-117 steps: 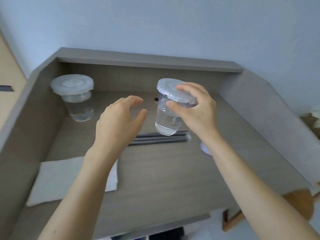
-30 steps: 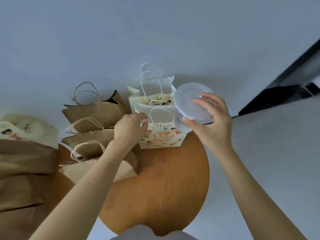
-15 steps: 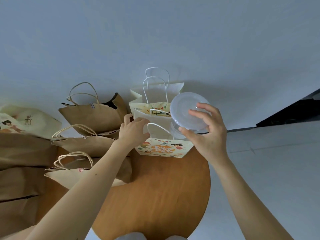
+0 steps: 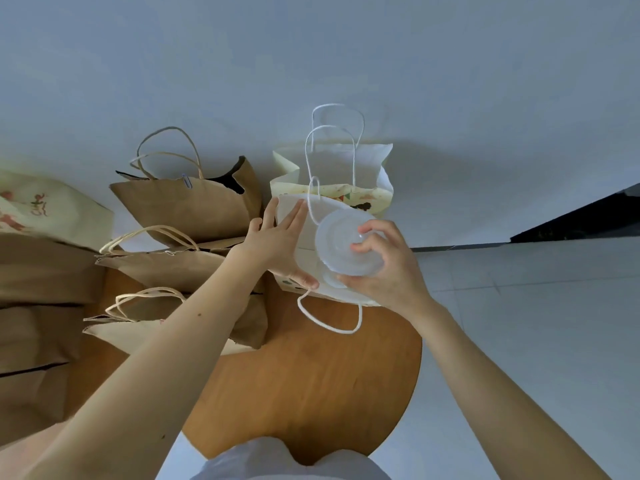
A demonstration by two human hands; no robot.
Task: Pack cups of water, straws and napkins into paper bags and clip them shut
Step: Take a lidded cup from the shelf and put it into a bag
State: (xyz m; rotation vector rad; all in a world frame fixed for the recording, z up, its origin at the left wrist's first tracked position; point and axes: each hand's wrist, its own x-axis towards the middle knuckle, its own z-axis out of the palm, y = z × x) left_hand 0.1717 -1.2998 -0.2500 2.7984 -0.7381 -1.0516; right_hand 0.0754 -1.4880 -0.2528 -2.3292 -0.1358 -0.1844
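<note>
A plain indoor room is shown by a bare pale wall (image 4: 311, 46), grey floor tiles (image 4: 540, 323) and a round brown wooden table (image 4: 311, 386).

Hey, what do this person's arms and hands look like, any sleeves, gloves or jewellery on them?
Both are bare. The left hand and right hand wear no gloves and no rings that I can see. The left forearm and right forearm show no sleeves, watch or bracelet up to the frame edge. Only a pale grey-white garment shows at the bottom.
</note>
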